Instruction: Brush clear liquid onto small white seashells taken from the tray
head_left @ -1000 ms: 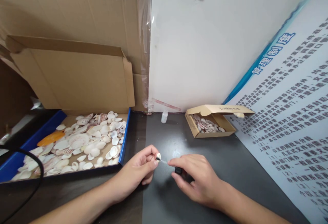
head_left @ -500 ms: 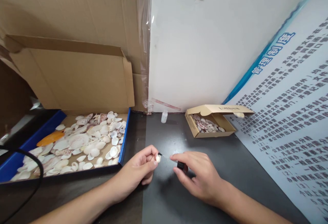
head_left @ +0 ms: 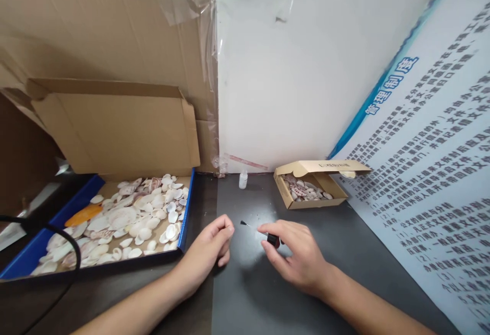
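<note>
My left hand [head_left: 213, 243] is closed, thumb against the curled fingers; whatever it grips is hidden in this view. Facing it from the right, my right hand [head_left: 293, 253] grips the black cap of a small brush [head_left: 272, 239] between thumb and fingers. The brush's thin stem points left, and its dark bristle tip lies just right of my left fingers, apart from them. A small clear bottle [head_left: 243, 180] stands upright behind the hands, near the wall.
On the left, a blue-edged cardboard box [head_left: 186, 207] with its lid up holds several shells. A smaller open box [head_left: 317, 204] with shells sits back right, beside a printed sheet [head_left: 421, 171]. A black cable [head_left: 76, 253] curves at the lower left.
The brush tip has moved off the small white shell at my left fingertips. That shell no longer shows. The view has shifted slightly.
</note>
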### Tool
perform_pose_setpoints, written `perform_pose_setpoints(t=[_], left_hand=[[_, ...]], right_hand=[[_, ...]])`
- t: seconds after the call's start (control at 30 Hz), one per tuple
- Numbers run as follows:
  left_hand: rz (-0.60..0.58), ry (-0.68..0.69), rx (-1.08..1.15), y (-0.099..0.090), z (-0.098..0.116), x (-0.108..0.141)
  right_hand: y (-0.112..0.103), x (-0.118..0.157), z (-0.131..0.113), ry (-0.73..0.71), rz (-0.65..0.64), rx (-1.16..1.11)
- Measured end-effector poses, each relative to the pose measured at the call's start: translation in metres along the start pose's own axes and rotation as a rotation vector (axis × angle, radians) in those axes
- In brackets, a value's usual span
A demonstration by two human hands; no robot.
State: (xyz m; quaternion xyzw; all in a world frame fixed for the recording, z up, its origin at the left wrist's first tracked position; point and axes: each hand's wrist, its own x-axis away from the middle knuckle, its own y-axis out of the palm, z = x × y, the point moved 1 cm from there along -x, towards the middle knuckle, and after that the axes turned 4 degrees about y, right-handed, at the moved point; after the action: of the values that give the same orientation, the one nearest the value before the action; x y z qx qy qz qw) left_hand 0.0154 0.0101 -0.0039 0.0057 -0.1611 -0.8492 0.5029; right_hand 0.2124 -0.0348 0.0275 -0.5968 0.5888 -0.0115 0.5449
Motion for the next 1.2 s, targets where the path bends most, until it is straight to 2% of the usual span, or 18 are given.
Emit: perform_pose_setpoints(t=[0.13,0.27,0.47,0.6,0.77,0.9,1.0,1.07,1.2], left_hand=[[0.024,0.029,-0.076,0.009,-0.002,-0.016],[0.104,0.087,-0.160,0.016,0.000,-0.024],[0.182,0.129,-0.457,0.010,0.012,-0.041],[0.336,0.214,-0.744,0.004,0.022,-0.065],[0.446,0.162,-1.047,0.009,0.025,-0.090],[0.444,0.159,-1.193,0.016,0.025,-0.109],[0.405,0.185,-1.266,0.019,0.025,-0.109],[0.347,0.218,-1.299,0.020,0.025,-0.097],[0.188,0.284,-1.333,0.016,0.019,-0.055]], right_hand=[[-0.002,-0.001,0.002,-0.014,0.028,0.007],[-0.002,-0.003,0.008,0.000,0.049,0.025],[-0.004,-0.004,0.011,0.026,0.075,0.033],[-0.007,-0.005,0.011,0.033,0.085,0.028],[-0.008,-0.005,0.012,0.047,0.089,0.019],[-0.008,-0.005,0.012,0.048,0.077,0.010],[-0.009,-0.005,0.013,0.060,0.083,0.011],[-0.011,-0.005,0.015,0.080,0.094,0.015],[-0.012,-0.004,0.022,0.173,0.136,-0.016]])
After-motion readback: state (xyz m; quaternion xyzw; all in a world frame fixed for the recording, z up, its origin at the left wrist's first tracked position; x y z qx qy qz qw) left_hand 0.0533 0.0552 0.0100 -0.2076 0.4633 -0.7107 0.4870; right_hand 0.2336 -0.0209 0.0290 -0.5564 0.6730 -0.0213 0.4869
